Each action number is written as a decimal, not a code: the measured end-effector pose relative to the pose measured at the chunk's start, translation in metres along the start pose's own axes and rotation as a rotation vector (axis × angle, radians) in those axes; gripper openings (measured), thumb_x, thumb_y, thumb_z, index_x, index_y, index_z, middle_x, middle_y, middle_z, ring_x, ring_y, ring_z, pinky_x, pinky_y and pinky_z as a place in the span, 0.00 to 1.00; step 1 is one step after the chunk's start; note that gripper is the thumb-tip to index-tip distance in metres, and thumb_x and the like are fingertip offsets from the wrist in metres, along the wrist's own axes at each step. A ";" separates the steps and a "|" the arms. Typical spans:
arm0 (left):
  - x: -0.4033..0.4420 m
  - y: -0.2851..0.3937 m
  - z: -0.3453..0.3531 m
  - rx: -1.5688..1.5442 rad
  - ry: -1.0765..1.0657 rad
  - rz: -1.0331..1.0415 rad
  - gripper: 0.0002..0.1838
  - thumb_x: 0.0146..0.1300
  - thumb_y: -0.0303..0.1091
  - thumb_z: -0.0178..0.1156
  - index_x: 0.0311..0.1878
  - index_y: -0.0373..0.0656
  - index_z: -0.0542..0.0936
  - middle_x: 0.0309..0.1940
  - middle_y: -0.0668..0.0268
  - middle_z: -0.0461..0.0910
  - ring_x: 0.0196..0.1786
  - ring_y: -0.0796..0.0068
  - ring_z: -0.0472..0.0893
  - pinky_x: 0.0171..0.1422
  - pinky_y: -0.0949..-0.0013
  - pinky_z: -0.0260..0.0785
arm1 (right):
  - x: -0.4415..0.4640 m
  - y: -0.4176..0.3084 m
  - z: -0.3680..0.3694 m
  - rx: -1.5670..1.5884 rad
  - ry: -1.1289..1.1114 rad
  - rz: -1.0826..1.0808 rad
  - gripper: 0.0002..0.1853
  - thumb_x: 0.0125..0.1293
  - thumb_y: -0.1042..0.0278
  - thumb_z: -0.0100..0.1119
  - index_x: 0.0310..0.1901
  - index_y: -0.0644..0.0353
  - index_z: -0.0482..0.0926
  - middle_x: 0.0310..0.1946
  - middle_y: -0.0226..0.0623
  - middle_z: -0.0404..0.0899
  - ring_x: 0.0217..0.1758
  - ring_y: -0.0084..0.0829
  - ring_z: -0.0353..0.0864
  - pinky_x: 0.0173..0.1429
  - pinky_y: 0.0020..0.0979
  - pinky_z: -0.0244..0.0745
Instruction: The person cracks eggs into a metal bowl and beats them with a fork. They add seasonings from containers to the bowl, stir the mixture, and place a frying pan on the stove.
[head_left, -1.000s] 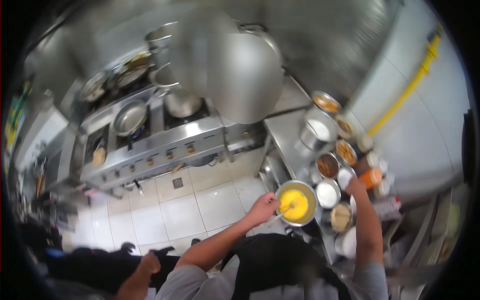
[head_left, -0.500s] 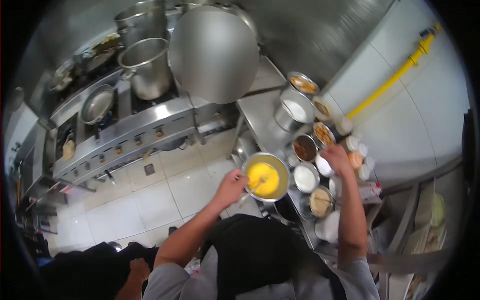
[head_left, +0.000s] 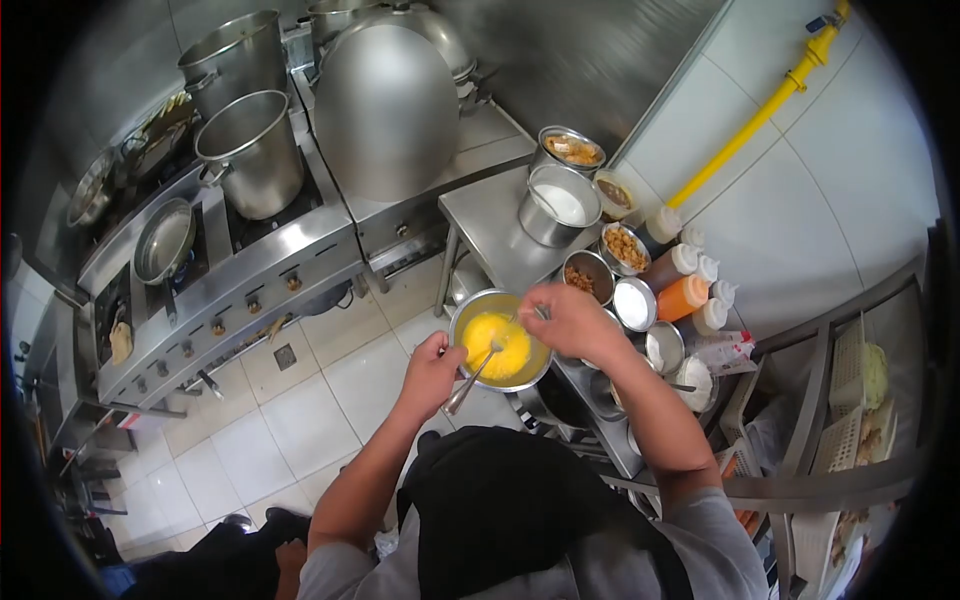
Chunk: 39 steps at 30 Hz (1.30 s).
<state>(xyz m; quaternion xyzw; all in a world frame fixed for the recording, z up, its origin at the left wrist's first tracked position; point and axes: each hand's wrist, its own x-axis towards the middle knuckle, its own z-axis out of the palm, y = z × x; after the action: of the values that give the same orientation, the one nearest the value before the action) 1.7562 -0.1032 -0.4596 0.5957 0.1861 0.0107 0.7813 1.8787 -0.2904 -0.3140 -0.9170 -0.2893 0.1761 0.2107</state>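
A metal mixing bowl with beaten egg in it is held up in front of me over the corner of the steel counter. My left hand grips its left rim, thumb over the edge. A fork leans in the egg, its handle sticking out over the near rim beside that hand. Over the bowl's right side is my right hand, fingertips pinched together; what they hold is too small to make out. Close by stands a small bowl of white grains.
On the counter stand a pot of white liquid, bowls of brown pieces and several squeeze bottles. A stove with pots is at left, a shelf rack at right. Another person's hand is at lower left.
My right hand has moved left from the small bowls on the counter to above the egg. The bowl and my left hand stay together; the view has shifted.
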 end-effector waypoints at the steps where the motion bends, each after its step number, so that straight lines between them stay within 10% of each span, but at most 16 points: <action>1: -0.001 0.004 0.002 -0.011 0.010 -0.006 0.11 0.66 0.31 0.61 0.31 0.41 0.69 0.28 0.67 0.73 0.32 0.79 0.76 0.36 0.69 0.77 | 0.001 0.005 0.003 0.033 -0.006 0.000 0.11 0.63 0.57 0.62 0.38 0.55 0.86 0.34 0.48 0.86 0.40 0.50 0.86 0.49 0.44 0.80; 6: -0.002 -0.003 -0.001 0.047 -0.027 -0.015 0.11 0.68 0.30 0.59 0.31 0.43 0.69 0.28 0.69 0.74 0.32 0.81 0.76 0.34 0.73 0.73 | -0.001 0.128 -0.051 -0.279 0.357 0.221 0.11 0.60 0.61 0.60 0.37 0.57 0.87 0.34 0.49 0.86 0.42 0.50 0.87 0.47 0.45 0.82; 10: 0.001 -0.005 -0.002 -0.033 -0.052 -0.042 0.11 0.68 0.29 0.59 0.31 0.43 0.68 0.28 0.69 0.73 0.30 0.82 0.75 0.35 0.72 0.73 | -0.001 0.231 -0.045 -0.518 -0.012 0.592 0.15 0.61 0.66 0.56 0.46 0.59 0.87 0.45 0.47 0.88 0.51 0.46 0.88 0.53 0.45 0.82; 17: 0.000 -0.003 0.003 -0.039 -0.058 -0.095 0.10 0.69 0.30 0.59 0.32 0.46 0.69 0.29 0.72 0.71 0.31 0.83 0.74 0.36 0.73 0.72 | -0.002 0.271 -0.005 -0.588 -0.023 0.637 0.18 0.58 0.62 0.62 0.48 0.62 0.87 0.50 0.45 0.87 0.54 0.44 0.87 0.58 0.44 0.81; 28: 0.005 0.001 -0.006 -0.035 -0.026 -0.085 0.09 0.68 0.30 0.59 0.33 0.43 0.70 0.28 0.70 0.73 0.30 0.81 0.75 0.37 0.72 0.74 | -0.003 0.226 -0.023 -0.497 0.120 0.635 0.15 0.61 0.66 0.57 0.46 0.61 0.87 0.46 0.50 0.87 0.51 0.45 0.88 0.53 0.44 0.82; 36: 0.013 -0.004 -0.020 -0.012 -0.007 -0.082 0.09 0.68 0.31 0.60 0.33 0.42 0.71 0.28 0.68 0.73 0.29 0.79 0.76 0.38 0.71 0.76 | -0.001 0.049 0.008 0.203 0.093 -0.125 0.13 0.65 0.60 0.63 0.42 0.62 0.85 0.36 0.48 0.85 0.41 0.40 0.86 0.48 0.37 0.78; 39: 0.014 0.002 -0.026 -0.029 -0.015 -0.070 0.09 0.68 0.31 0.60 0.33 0.41 0.71 0.29 0.67 0.74 0.30 0.78 0.77 0.39 0.69 0.78 | 0.009 0.009 0.023 0.048 -0.041 0.111 0.13 0.65 0.60 0.62 0.43 0.60 0.84 0.39 0.47 0.85 0.41 0.44 0.85 0.49 0.38 0.78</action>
<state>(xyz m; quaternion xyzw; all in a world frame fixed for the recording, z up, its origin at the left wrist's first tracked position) 1.7614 -0.0756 -0.4673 0.5776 0.2009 -0.0182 0.7910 1.8801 -0.2852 -0.3398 -0.9225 -0.2379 0.2134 0.2167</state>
